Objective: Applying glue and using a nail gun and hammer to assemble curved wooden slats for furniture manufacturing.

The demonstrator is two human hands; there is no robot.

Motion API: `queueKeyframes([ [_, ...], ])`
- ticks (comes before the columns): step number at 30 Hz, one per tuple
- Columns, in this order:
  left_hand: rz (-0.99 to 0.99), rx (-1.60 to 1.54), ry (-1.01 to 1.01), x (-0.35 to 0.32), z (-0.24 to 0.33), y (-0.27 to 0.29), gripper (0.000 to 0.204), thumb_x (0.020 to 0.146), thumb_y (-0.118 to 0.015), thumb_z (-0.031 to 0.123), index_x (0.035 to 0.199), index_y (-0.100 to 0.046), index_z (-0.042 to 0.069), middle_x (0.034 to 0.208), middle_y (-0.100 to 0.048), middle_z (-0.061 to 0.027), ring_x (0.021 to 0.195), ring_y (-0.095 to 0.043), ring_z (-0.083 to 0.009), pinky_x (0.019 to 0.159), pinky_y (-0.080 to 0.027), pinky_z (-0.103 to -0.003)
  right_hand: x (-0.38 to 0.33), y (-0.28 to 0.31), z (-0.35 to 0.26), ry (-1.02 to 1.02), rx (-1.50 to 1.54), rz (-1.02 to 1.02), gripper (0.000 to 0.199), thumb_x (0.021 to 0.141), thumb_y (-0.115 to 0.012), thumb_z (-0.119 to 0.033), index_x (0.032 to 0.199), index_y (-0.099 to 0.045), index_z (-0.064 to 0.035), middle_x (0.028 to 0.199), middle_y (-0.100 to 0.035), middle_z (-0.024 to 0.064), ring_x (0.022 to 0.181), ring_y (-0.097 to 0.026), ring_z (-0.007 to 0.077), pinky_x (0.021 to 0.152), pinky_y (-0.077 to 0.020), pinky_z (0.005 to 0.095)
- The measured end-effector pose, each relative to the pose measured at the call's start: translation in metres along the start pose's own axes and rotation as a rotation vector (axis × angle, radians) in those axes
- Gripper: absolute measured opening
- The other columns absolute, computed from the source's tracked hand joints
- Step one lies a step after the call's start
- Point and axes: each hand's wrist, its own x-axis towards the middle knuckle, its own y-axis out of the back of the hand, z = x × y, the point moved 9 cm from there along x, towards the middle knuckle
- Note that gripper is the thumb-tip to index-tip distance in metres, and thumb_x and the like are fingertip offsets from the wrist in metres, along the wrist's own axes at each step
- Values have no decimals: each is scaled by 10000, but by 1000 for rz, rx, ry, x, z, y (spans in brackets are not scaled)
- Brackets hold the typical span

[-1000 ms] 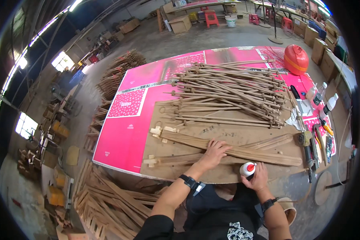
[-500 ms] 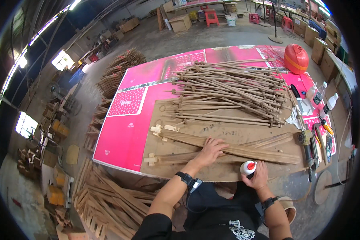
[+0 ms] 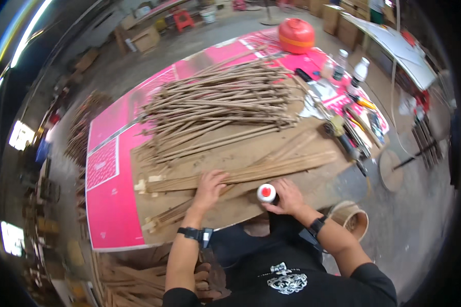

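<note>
Your left hand [image 3: 209,187] lies with fingers spread flat on one long wooden strip [image 3: 241,175], pressing it to the brown board [image 3: 251,153]. The strip's long axis runs left to right, its notched end pointing left. Your right hand [image 3: 288,196] is closed around one small white bottle with a red cap [image 3: 266,193], upright near the board's near edge. Beyond, one large pile of sticks [image 3: 220,105] lies far; one red round container [image 3: 296,35] sits far right. Since a second ago, your view has swung; both hands hold their places.
</note>
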Motion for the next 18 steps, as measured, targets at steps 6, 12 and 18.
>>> queueKeyframes([
  [6, -9, 58, 7, -1, 1, 1, 385, 902, -717, 132, 1286, -720, 141, 1317, -635, -133, 1283, -548, -354, 1198, -321, -547, -31, 14, 8, -193, 508, 127, 681, 708, -898, -220, 1276, -566, -43, 1289, -673, 180, 1144, -676, 363, 967, -550, 434],
  [12, -1, 87, 14, 0, -1, 2, 382, 908, -710, 141, 1291, -716, 147, 1322, -631, -134, 1296, -544, -350, 1203, -313, -554, -78, 38, 0, -389, 528, 26, 678, 754, -902, -165, 1318, -541, -62, 1176, -635, 87, 1107, -632, 212, 980, -514, 356],
  [18, 25, 82, 21, 0, 2, 9, 397, 879, -731, 134, 1275, -711, 140, 1308, -640, -120, 1282, -554, -352, 1196, -327, -540, -86, 57, 0, -625, 1040, 246, 660, 827, -846, -57, 1387, -498, -64, 1230, -610, 51, 1157, -592, 172, 993, -500, 331],
])
